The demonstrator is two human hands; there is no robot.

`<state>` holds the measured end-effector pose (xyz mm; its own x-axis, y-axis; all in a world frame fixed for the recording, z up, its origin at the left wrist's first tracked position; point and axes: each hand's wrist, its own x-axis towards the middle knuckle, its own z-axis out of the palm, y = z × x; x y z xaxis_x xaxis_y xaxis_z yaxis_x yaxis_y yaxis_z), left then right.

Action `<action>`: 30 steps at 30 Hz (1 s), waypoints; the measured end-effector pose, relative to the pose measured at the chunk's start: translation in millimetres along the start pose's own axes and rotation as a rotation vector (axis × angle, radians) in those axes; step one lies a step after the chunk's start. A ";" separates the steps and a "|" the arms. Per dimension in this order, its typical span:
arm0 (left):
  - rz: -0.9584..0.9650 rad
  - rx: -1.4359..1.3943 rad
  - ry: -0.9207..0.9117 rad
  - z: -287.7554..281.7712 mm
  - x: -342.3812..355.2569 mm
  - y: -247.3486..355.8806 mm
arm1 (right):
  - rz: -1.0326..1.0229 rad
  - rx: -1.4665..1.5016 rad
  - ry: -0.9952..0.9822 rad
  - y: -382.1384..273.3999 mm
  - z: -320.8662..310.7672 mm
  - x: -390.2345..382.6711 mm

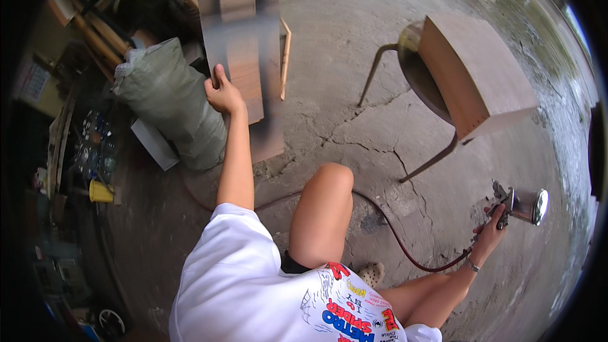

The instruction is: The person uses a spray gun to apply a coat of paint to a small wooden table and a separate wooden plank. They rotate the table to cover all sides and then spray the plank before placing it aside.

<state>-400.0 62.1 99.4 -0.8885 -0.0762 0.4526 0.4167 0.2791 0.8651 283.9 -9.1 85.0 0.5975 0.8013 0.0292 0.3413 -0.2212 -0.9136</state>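
Concrete floor (316, 133): cracked, wet along its right edge; it carried most items. Long wooden boards (244, 69), partly blurred, stood toward the floor's left side, beside a stuffed grey-green sack (168, 104). A round-seated metal stool (411, 69) stood right of the boards, well apart from them. A wooden box (478, 73) lay on the stool, covering much of the seat and jutting past its right edge. A dark red hose (430, 270) curved across the floor to the right hand. Spray gun (510, 206), its shiny metal cup facing right, was held out over the floor, below and right of the stool's near leg. Right hand (489, 231): grip wrapped around the spray gun's handle. Left hand (226, 96): curled, thumb raised, in front of the boards' left edge; could not tell whether its grip pinched them.
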 end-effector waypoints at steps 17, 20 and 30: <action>-0.186 -0.472 -0.243 -29.8 50.0 -139.5 | -0.046 -0.015 -0.048 3.4 14.6 -2.8; -0.241 -0.469 -0.150 -27.5 51.7 -144.4 | -0.028 -0.013 -0.043 7.2 13.0 -1.2; -0.337 -0.395 -0.088 -24.1 67.6 -170.5 | -0.014 -0.009 -0.017 3.3 14.0 -2.7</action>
<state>-526.5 -13.7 -12.2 -0.9914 -0.0137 0.1303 0.1310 -0.1304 0.9828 273.3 -4.2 76.2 0.5804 0.8136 0.0352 0.3563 -0.2148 -0.9093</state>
